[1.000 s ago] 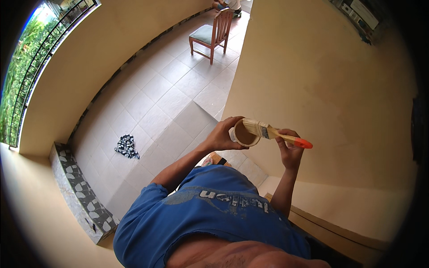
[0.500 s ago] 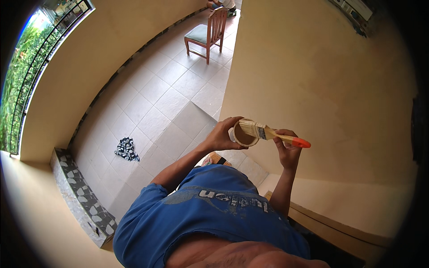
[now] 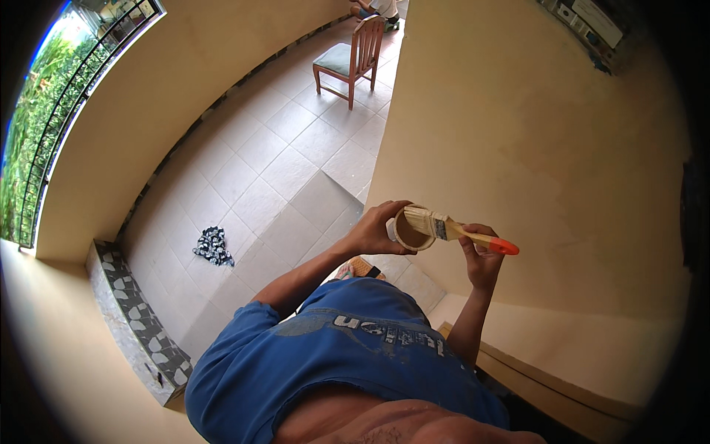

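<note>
My left hand (image 3: 375, 228) is closed around the side of a small round tub (image 3: 401, 231), tilted so that its brownish inside shows. In my right hand (image 3: 482, 257) is a paintbrush (image 3: 462, 233), gripped by its wooden handle with a red-orange end. The brush's pale bristles lie across the tub's rim, partly over its mouth. How much paint the tub holds I cannot tell.
A cream wall (image 3: 532, 163) stands close on the right. Tiled floor (image 3: 259, 170) with a step lies to the left, a crumpled black-and-white cloth (image 3: 214, 246) on it. A wooden chair (image 3: 353, 59) stands farther off, with another person (image 3: 381, 9) beyond. A stone-patterned ledge (image 3: 137, 318) is at left.
Both hands, with the tub and brush, appear slightly lower and to the right. The whole scene has shifted a little the same way. Both grips stay the same.
</note>
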`<state>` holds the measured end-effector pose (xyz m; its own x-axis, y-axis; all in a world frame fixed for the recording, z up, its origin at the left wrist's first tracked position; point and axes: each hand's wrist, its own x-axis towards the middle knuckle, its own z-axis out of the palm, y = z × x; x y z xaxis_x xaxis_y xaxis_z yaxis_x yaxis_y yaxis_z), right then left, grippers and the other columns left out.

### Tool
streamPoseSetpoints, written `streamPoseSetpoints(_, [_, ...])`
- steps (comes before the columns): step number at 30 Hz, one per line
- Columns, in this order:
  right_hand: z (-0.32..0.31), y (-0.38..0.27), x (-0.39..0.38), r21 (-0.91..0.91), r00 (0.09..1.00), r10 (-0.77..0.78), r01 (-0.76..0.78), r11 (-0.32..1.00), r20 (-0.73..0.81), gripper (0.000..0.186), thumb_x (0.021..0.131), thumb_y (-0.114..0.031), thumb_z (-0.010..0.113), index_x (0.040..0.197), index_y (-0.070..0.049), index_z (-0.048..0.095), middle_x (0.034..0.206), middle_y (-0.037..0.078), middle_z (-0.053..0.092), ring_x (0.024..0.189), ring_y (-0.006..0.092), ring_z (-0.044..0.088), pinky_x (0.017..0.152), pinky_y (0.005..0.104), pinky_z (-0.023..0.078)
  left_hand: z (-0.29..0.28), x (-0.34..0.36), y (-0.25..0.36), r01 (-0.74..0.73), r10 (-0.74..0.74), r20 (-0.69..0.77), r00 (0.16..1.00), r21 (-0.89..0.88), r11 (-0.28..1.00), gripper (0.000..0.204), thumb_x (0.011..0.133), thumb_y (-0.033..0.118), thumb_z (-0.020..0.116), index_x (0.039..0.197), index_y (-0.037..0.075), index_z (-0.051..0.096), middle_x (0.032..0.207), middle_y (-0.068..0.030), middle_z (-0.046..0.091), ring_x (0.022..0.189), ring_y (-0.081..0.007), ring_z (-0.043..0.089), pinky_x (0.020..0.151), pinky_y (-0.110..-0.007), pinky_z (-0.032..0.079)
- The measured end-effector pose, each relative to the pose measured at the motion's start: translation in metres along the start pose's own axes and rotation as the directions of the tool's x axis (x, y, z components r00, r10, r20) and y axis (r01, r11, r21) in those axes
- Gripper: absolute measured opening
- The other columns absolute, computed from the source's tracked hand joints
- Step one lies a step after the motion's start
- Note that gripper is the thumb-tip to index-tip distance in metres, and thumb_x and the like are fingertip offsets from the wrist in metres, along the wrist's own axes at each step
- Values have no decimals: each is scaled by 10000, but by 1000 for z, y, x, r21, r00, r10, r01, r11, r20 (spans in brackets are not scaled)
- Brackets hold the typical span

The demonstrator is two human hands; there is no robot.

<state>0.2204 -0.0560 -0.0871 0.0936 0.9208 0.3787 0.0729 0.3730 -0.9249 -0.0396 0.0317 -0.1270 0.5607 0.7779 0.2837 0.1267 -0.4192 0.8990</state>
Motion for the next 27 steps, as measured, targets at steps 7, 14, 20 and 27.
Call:
streamPoseSetpoints(7, [-2, 4, -2, 3, 999, -23, 23, 1000, -28, 203, 964, -6, 732, 1146, 9, 644, 1152, 114, 693, 1138, 228, 679, 1030, 368, 528, 0, -1, -11, -8, 8, 3, 1000, 0, 1000, 1005, 608, 348, 986, 1433, -16, 543, 1334, -214, 652, 1260, -352, 629, 1088, -423, 496])
streamPoseSetpoints(14, [7, -18, -4, -128, 997, -7, -3, 992, -79, 162, 935, -33, 775, 1078, -8, 704, 1059, 112, 755, 1018, 190, 713, 947, 343, 557, 0, 7, -3, -57, 58, 21, 998, -6, 998, 975, 636, 302, 999, 1428, -30, 537, 1345, -180, 664, 1259, -304, 653, 1085, -425, 505])
streamPoseSetpoints(20, [9, -23, -10, -232, 993, 12, -40, 972, -119, 165, 925, -47, 788, 1071, -17, 715, 1048, 97, 763, 993, 176, 720, 906, 328, 565, -1, 13, -4, -62, 63, 73, 995, -17, 998, 956, 639, 303, 995, 1424, -15, 553, 1331, -176, 683, 1269, -293, 652, 1084, -415, 504])
streamPoseSetpoints(27, [30, -63, 0, -332, 991, 10, -54, 942, -134, 165, 907, -44, 798, 1058, -34, 732, 1025, 86, 775, 937, 175, 741, 836, 310, 579, -20, 30, 19, -14, 13, 146, 989, 8, 1000, 944, 615, 303, 994, 1398, -14, 573, 1296, -178, 708, 1231, -289, 683, 1051, -418, 537])
